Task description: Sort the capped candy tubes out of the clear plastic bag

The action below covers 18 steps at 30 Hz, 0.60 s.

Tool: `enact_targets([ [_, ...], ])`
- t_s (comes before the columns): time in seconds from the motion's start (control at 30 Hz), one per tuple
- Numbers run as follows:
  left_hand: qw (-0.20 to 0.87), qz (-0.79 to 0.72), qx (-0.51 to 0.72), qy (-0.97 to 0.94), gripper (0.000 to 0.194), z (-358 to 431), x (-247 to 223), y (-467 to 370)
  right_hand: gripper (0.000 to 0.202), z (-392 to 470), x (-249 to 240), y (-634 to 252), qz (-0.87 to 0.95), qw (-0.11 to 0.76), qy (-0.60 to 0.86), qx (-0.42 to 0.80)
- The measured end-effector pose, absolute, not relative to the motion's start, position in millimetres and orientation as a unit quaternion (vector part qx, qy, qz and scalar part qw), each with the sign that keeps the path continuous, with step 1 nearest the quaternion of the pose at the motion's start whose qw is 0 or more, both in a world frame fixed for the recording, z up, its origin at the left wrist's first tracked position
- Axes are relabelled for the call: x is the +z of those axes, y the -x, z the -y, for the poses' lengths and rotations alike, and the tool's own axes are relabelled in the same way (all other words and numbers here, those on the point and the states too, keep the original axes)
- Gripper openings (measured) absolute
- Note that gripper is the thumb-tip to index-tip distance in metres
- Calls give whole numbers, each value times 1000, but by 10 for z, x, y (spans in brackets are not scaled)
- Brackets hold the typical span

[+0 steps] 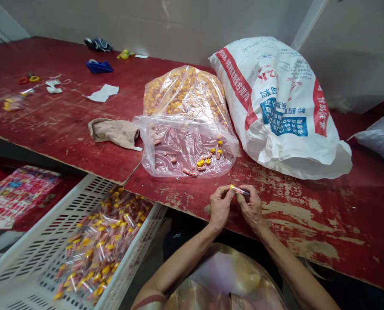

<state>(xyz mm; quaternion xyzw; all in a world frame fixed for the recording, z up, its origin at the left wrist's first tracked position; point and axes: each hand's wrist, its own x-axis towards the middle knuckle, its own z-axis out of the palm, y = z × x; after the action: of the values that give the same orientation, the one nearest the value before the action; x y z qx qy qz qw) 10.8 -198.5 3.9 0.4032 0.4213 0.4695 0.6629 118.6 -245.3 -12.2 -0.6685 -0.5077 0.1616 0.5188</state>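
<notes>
With left hand (220, 204) and right hand (251, 207), grasping a slim yellow-capped tube (240, 190) lengthwise between them, above the near edge of the red surface (182, 194). Could drop it over that edge through a slackened pinch, or pop the cap (232, 187) if squeezed askew. Beyond, could scatter loose pieces (219, 153) from the clear plastic bag (185, 122) by snagging its open mouth beside the printed woven sack (284, 146).
</notes>
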Motion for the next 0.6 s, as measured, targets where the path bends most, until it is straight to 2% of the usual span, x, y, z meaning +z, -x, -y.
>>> enact_targets([
  [0.13,666,-422,470,-397,19,1923,21,-54,20,2382,-149,-1009,549,516,649,104],
  [0.2,678,-420,479,-365,19,1819,39,45,26,2314,-108,-990,625,473,608,127],
  [0.27,641,-448,517,-349,20,1669,84,270,35,2259,-24,-1101,683,430,570,151],
  [0.33,556,-493,579,-336,21,1495,135,667,39,2237,77,-1386,657,419,617,113],
  [0.43,387,-582,649,-302,26,1278,117,1546,40,2240,179,-2101,510,389,766,-37],
  [0.5,193,-724,566,-343,24,1215,-13,2196,45,2221,184,-2638,454,345,817,-88],
  [0.53,124,-777,508,-352,23,1210,-110,2497,46,2191,169,-2880,436,270,853,-98],
  [0.6,77,-832,405,-371,15,1230,-328,2986,42,2079,125,-3259,439,169,881,-56],
])
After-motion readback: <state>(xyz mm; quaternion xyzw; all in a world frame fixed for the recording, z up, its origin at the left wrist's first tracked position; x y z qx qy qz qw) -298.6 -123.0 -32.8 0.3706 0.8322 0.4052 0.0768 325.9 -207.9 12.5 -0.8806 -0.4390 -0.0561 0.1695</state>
